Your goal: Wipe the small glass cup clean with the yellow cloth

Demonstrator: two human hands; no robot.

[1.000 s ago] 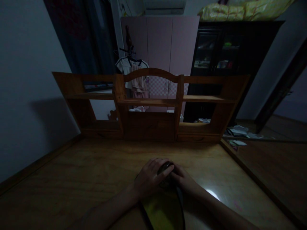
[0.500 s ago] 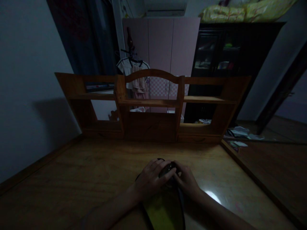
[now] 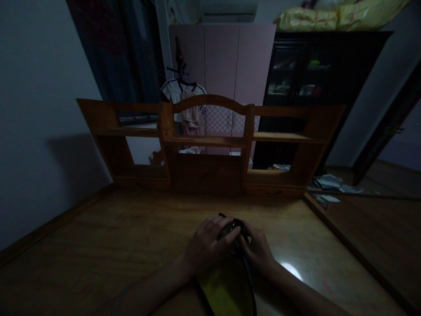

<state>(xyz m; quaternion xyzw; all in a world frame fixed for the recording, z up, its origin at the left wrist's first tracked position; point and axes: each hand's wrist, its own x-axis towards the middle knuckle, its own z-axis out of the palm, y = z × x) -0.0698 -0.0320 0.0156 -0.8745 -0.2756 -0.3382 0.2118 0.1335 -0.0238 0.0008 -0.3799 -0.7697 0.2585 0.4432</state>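
Both my hands meet over a dark, glossy, rounded thing (image 3: 226, 230) with a thin black piece jutting out at its far end. In the dim light I cannot make out its kind. My left hand (image 3: 207, 241) curls over it from the left, thumb laid across its top. From the right, the bent fingers of my right hand (image 3: 256, 245) press against its side. A long yellow-green piece with black edges (image 3: 226, 289) runs from under my hands towards me. Whether it is joined to the dark thing is hidden.
The wooden tabletop (image 3: 131, 232) has a raised rim (image 3: 348, 245) on its right. A wooden shelf unit (image 3: 204, 140) stands along its back. Beyond are a pink wardrobe (image 3: 220, 61), a dark cabinet (image 3: 332, 74) and hanging clothes (image 3: 189, 105). A wall (image 3: 49, 109) borders the left.
The dark thing has turned slightly between my hands, and its thin black piece sticks out farther at the far end. My fingers have shifted a little on it.
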